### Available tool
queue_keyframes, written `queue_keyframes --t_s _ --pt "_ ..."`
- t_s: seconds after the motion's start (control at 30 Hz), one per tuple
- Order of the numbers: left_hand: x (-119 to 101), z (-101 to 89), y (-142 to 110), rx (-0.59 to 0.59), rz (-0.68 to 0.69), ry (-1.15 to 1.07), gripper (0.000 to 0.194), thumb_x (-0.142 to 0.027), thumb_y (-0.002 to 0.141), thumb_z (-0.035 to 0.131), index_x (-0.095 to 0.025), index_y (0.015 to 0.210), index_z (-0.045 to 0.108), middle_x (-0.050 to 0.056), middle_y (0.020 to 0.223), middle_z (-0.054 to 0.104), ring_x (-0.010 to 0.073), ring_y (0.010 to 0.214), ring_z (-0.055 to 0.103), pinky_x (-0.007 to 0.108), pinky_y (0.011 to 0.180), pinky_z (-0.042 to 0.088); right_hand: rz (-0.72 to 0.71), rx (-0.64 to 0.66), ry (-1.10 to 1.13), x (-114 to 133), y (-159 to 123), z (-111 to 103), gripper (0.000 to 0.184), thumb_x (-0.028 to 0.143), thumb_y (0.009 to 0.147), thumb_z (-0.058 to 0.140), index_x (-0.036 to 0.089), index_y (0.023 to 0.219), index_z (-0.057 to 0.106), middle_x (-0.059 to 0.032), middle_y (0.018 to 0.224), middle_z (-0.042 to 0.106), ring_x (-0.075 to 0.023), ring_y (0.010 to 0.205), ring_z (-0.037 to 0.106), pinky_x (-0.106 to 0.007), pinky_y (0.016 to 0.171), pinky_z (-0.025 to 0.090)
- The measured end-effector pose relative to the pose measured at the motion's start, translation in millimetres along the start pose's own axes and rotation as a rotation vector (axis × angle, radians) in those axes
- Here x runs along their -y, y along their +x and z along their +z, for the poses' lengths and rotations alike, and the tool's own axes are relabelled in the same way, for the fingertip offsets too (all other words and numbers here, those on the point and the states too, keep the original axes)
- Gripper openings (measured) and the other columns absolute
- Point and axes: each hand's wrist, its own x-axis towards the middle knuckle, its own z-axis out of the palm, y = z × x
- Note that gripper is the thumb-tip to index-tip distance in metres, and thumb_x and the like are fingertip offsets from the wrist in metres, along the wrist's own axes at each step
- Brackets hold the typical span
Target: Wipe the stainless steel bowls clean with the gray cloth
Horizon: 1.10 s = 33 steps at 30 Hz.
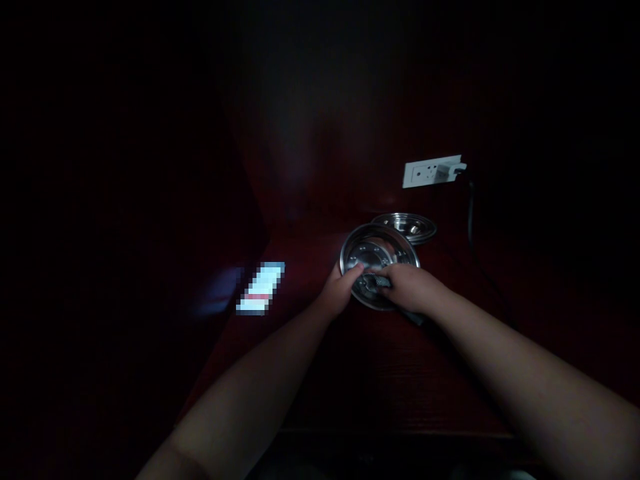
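A shiny steel bowl (369,252) is tilted toward me above the dark red tabletop. My left hand (341,288) grips its left rim, with the thumb inside over the edge. Inside the lower part of the bowl, my right hand (407,287) is closed on a greyish cloth (382,281) and presses it to the metal. Part of this cloth appears to hang below the rim at the right. Most of the right fingers are hidden. Just behind stand other steel dishes (423,230), seemingly stacked and partly covered by the bowl.
A bright, pixelated phone-like rectangle (261,288) lies on the tabletop (400,373) at left. On the back wall is a white socket plate (417,173) with a plug (453,171), whose black cable (471,213) hangs down at the right. The surroundings are very dark.
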Motion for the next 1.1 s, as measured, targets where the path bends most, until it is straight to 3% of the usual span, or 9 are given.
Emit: queue_keyframes --t_s 0.4,0.6,0.87,1.1 --pt "2 -0.3 0 -0.019 0.014 0.030 0.047 -0.030 0.071 0.064 -0.016 0.115 0.055 0.009 0.108 0.065 0.0246 0.101 0.058 0.041 0.093 0.041 -0.117 0.005 0.120 4 -3 1 0.026 0.024 0.073 0.055 0.022 0.097 0.065 -0.0084 0.101 0.067 -0.0238 0.095 0.060 -0.033 0.083 0.043" --pt "4 -0.1 1 -0.074 0.041 0.099 0.043 -0.031 0.072 0.063 -0.016 0.112 0.058 0.009 0.105 0.065 0.0242 0.102 0.057 0.040 0.094 0.040 -0.193 0.026 0.247 11 -4 2 0.020 0.021 0.073 0.054 0.018 0.090 0.064 -0.0075 0.096 0.066 -0.0207 0.087 0.060 -0.031 0.080 0.044" --pt "6 -1.8 3 -0.018 0.117 0.156 0.037 -0.040 0.078 0.056 -0.014 0.103 0.061 0.009 0.111 0.063 0.0226 0.107 0.055 0.037 0.096 0.038 -0.295 -0.129 0.608 21 -2 9 0.021 0.023 0.077 0.053 0.017 0.096 0.062 -0.0059 0.096 0.065 -0.0202 0.091 0.058 -0.035 0.086 0.042" --pt "6 -2.6 3 -0.033 0.111 0.160 0.039 -0.041 0.078 0.056 -0.015 0.106 0.060 0.009 0.112 0.063 0.0232 0.108 0.055 0.038 0.097 0.038 -0.342 -0.094 0.640 20 -3 4 0.020 0.021 0.077 0.052 0.016 0.095 0.061 -0.0053 0.095 0.065 -0.0183 0.090 0.059 -0.033 0.085 0.043"
